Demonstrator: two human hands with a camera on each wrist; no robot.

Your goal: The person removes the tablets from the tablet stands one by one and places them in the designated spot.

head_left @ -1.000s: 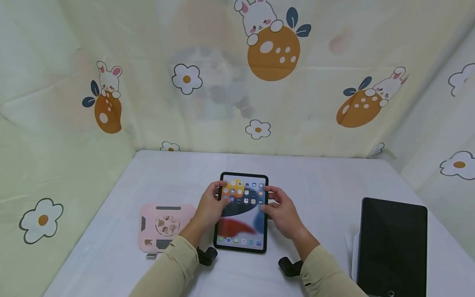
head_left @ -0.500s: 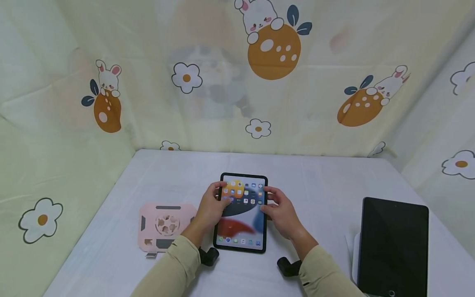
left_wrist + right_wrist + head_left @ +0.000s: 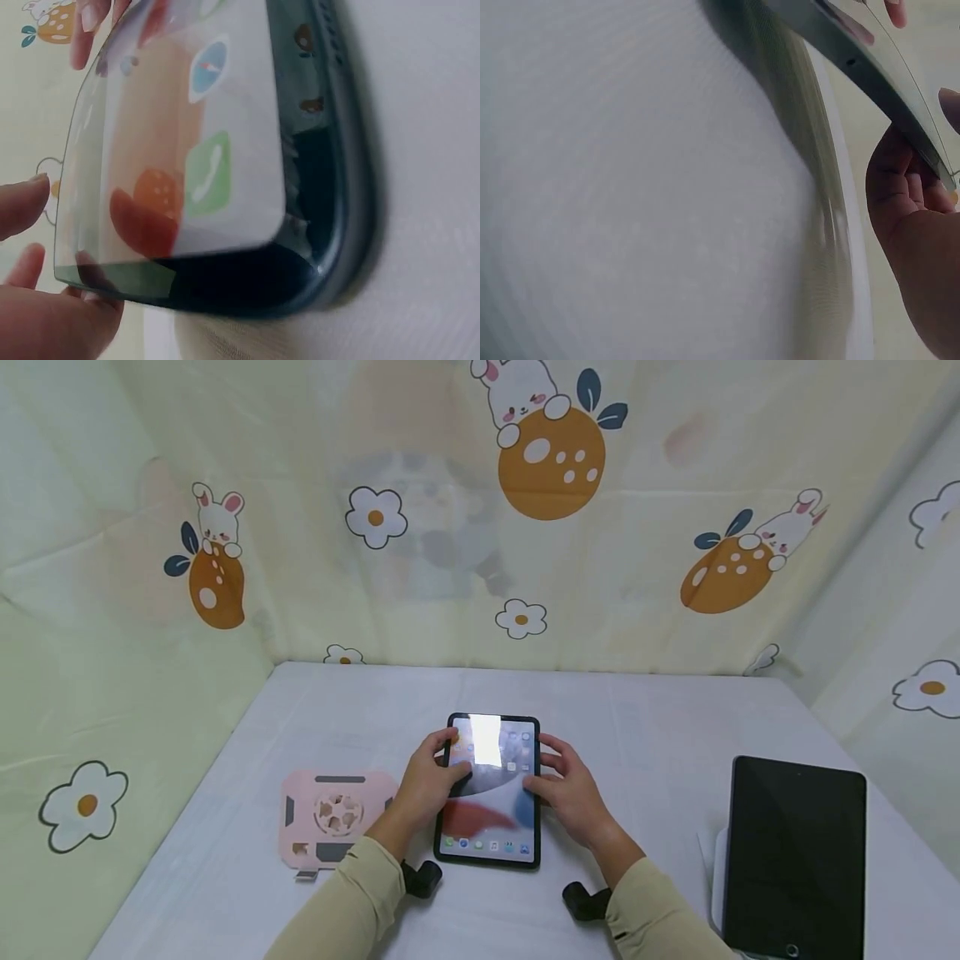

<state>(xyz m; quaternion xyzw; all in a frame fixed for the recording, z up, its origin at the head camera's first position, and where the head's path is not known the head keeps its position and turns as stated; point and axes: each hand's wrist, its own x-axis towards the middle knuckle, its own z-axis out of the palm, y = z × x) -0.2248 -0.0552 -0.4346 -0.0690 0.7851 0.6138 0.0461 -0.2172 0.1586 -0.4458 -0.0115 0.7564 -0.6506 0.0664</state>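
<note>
A lit tablet [image 3: 491,814] with a dark rim stands at the middle of the table, its home screen facing up and a bright glare on its upper part. My left hand [image 3: 426,783] grips its left edge, thumb over the screen. On the opposite edge my right hand [image 3: 576,792] holds it, thumb on the front. From the right wrist view, fingers of the right hand [image 3: 922,232] curl under the raised edge of the tablet [image 3: 862,75]. In the left wrist view the near corner of the tablet [image 3: 300,277] lies close over the white cloth.
A pink case [image 3: 337,818] with grey patches and a round cutout lies left of the left forearm. At the right, a larger black tablet [image 3: 795,860] with a round button lies over something white. A patterned curtain [image 3: 615,568] hangs behind the white table [image 3: 637,718].
The tablet has tilted slightly, its top edge sitting a little lower in view, and a bright glare now covers some of its icons. Both hands keep their hold.
</note>
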